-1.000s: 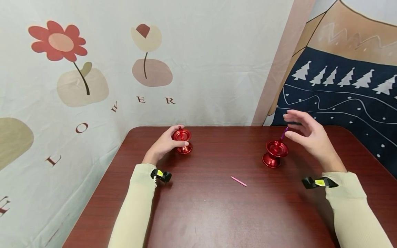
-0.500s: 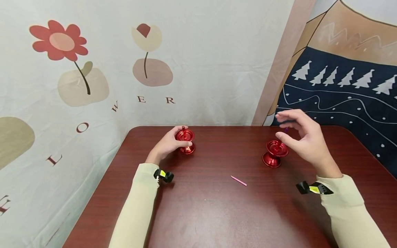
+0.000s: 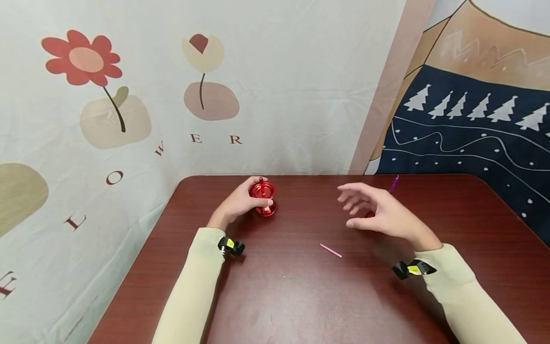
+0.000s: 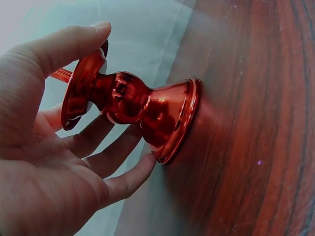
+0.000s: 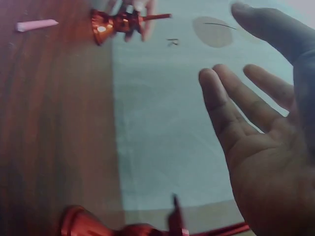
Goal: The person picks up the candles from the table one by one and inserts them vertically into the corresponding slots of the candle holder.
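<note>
My left hand [image 3: 237, 201] grips a shiny red candle holder [image 4: 127, 96] that stands upright near the table's back edge. In the left wrist view the thumb lies over its dish, with the fingers behind the stem. A short red peg rises from the dish. My right hand [image 3: 382, 212] hovers with spread, relaxed fingers and holds nothing. Behind it, mostly hidden in the head view, stands a second red candle holder [image 5: 84, 225]. A purple candle [image 3: 394, 183] rises above it. On the tabletop between the hands lies a pink candle [image 3: 331, 251].
The dark red-brown wooden table [image 3: 275, 296] ends at a back edge against a pale printed cloth [image 3: 292, 95]. At the right hangs a dark blue cloth panel [image 3: 472, 138] with white trees.
My right hand has moved left and lower, away from the purple candle and across the second holder. My left hand and its candle holder have shifted slightly right. The pink candle stays put.
</note>
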`<move>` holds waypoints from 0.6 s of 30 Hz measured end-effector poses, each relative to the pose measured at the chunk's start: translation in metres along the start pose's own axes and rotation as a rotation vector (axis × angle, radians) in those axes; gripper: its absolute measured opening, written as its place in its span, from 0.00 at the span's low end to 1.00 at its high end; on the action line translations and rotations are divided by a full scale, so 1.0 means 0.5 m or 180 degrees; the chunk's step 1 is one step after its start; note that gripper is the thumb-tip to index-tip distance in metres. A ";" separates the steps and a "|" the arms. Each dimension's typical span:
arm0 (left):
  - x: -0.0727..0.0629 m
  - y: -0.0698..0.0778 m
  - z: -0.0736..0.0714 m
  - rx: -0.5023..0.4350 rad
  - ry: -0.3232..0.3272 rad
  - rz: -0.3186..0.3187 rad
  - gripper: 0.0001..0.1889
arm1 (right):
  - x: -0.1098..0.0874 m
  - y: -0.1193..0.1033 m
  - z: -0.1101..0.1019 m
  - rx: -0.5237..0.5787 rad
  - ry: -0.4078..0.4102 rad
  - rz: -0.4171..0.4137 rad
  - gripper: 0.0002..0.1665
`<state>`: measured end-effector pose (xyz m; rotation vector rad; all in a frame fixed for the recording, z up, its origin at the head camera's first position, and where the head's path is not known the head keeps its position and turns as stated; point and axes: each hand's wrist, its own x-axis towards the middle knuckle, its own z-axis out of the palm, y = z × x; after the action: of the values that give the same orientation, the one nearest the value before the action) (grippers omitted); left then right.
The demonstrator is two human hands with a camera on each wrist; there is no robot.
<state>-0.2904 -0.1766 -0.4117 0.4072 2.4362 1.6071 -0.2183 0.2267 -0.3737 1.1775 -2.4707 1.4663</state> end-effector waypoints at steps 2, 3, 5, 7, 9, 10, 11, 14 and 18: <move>0.000 0.005 0.005 0.0026 -0.0027 -0.0023 0.39 | 0.001 0.009 0.011 0.0057 -0.0162 0.0049 0.44; 0.000 0.006 0.007 0.0045 -0.0036 -0.0032 0.39 | 0.001 0.013 0.017 0.0076 -0.0238 0.0086 0.44; 0.003 0.009 0.012 0.0074 -0.0060 -0.0044 0.40 | 0.002 0.022 0.029 0.0087 -0.0393 0.0159 0.42; 0.005 0.010 0.018 0.0105 -0.0089 -0.0047 0.40 | 0.003 0.031 0.042 0.0100 -0.0562 0.0235 0.40; 0.006 0.011 0.024 0.0138 -0.0119 -0.0033 0.41 | 0.003 0.041 0.054 0.0071 -0.0722 0.0304 0.38; 0.006 0.012 0.027 0.0156 -0.0133 -0.0031 0.41 | 0.003 0.045 0.060 0.0053 -0.0792 0.0337 0.37; 0.005 0.014 0.030 0.0166 -0.0149 -0.0025 0.41 | 0.003 0.047 0.065 0.0033 -0.0854 0.0370 0.36; 0.003 0.020 0.039 0.0205 -0.0185 -0.0017 0.41 | 0.002 0.053 0.079 -0.0027 -0.0991 0.0461 0.33; 0.001 0.027 0.052 0.0277 -0.0233 -0.0007 0.40 | 0.002 0.054 0.092 -0.0127 -0.1073 0.0535 0.30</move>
<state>-0.2813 -0.1487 -0.4097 0.4682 2.4570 1.4626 -0.2208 0.1981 -0.4187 1.3367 -2.8685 1.3410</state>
